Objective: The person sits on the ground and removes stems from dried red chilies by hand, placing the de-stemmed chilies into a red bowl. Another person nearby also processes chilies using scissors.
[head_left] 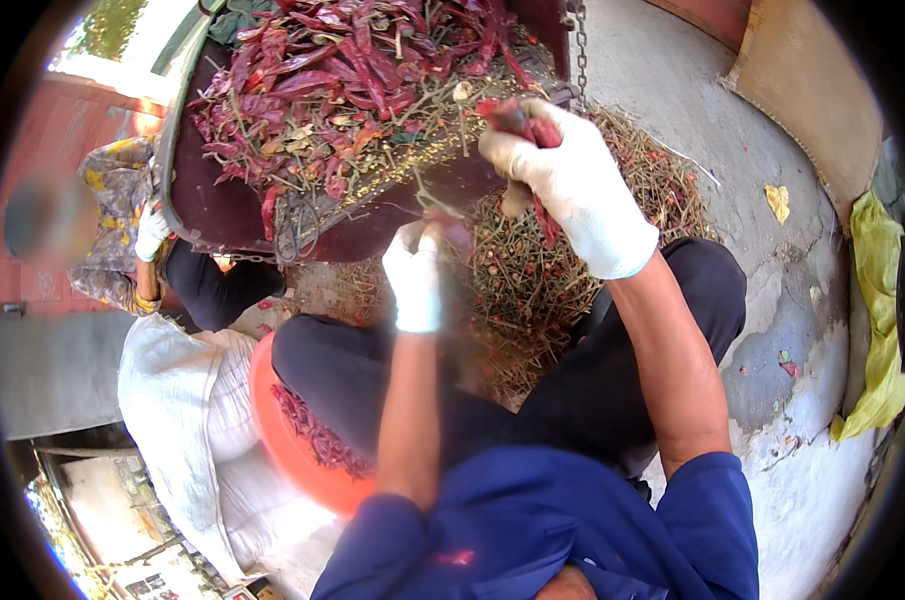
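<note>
My left hand (413,274), in a white glove, pinches a blurred dried red pepper (452,231) near its stem. To its upper right, my gloved right hand (572,180) is closed around several red peppers (546,135); one dangles below the palm. Dark, blurred parts in that grip cannot be made out. Beyond both hands, a heap of dried red chili peppers (332,75) with stems and loose seeds lies on a dark red metal bed (422,217). Under the hands, between my knees, spreads a pile of cut-off stems (527,300).
An orange tub (263,382) of red peppers (317,435) stands at my left thigh, beside a white woven sack (167,397). Another person's gloved hand (151,232) is at the bed's left edge. A chain (581,52) hangs at its right corner. A yellow-green sack (876,300) lies far right.
</note>
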Demonstrator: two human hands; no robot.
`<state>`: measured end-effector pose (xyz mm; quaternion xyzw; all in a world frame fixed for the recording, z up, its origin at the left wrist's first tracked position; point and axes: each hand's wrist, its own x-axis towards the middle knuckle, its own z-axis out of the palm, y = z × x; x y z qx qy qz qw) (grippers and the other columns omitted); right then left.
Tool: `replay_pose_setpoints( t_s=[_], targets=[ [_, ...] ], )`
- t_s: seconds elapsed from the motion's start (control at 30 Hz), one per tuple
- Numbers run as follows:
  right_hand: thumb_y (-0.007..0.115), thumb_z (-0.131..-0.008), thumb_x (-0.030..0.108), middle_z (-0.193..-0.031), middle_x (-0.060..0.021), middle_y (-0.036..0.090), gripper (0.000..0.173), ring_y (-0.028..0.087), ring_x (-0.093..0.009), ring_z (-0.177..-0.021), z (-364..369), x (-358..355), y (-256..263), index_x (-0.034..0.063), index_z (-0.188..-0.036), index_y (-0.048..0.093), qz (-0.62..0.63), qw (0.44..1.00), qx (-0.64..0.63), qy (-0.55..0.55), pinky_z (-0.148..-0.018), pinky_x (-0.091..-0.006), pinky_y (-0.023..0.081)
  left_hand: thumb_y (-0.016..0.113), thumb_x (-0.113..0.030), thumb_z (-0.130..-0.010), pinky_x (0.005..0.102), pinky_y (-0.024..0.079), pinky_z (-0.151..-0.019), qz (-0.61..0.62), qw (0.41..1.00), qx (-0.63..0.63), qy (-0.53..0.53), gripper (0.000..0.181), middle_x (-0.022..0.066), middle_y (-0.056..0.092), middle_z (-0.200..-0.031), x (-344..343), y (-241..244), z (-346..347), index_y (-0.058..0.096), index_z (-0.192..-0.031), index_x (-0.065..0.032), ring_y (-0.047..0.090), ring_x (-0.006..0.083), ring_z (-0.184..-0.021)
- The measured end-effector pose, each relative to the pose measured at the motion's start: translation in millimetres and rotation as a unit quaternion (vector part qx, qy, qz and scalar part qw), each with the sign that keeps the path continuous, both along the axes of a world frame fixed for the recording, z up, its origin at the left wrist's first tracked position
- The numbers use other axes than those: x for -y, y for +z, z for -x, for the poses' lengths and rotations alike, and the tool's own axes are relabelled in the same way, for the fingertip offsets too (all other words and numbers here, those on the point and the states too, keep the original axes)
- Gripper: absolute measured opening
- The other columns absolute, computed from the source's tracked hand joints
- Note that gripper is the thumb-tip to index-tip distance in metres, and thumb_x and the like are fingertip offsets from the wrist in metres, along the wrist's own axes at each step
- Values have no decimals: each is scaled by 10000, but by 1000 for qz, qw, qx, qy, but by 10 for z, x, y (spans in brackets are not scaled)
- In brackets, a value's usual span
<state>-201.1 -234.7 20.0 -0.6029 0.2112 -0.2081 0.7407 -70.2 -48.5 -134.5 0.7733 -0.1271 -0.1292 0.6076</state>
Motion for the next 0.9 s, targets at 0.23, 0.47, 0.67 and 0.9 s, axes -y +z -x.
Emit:
replay_pose_setpoints(
  t_s=[0.23,0.47,0.67,0.9],
  targets=[
    [667,-949,250,-887,-97,719,298,650,-129,-641,-111,-284,-229,24,-1141,696,187,975,-59,108,-601,-306,535,673,-187,-985,267,496,-707,134,990,-18,31,303,58,667,-879,-145,1024,261,635,-1154,61,592,103,-722],
    [605,-1005,225,-922,-41,683,299,607,-100,-599,-158,-442,-153,0,-1195,658,-49,954,-44,292,-561,-256,504,687,-91,-945,254,501,-742,87,989,107,-58,181,50,677,-917,-382,1014,258,659,-1069,39,621,107,-817],
    [713,-936,238,-840,-90,695,346,674,-138,-769,-168,-732,-178,17,-1196,657,-67,971,-21,227,-648,-310,548,704,-35,-915,268,523,-809,-21,983,184,-1,204,69,691,-1065,-539,1080,330,677,-1100,47,639,101,-899],
    [792,-841,245,-915,-164,706,313,689,-312,-846,-213,-770,-329,71,-1085,700,300,950,-1,81,-788,-370,542,690,-58,-909,254,532,-797,114,986,100,-62,339,74,710,-1059,-518,1260,426,642,-1224,59,658,109,-911]
  ],
)
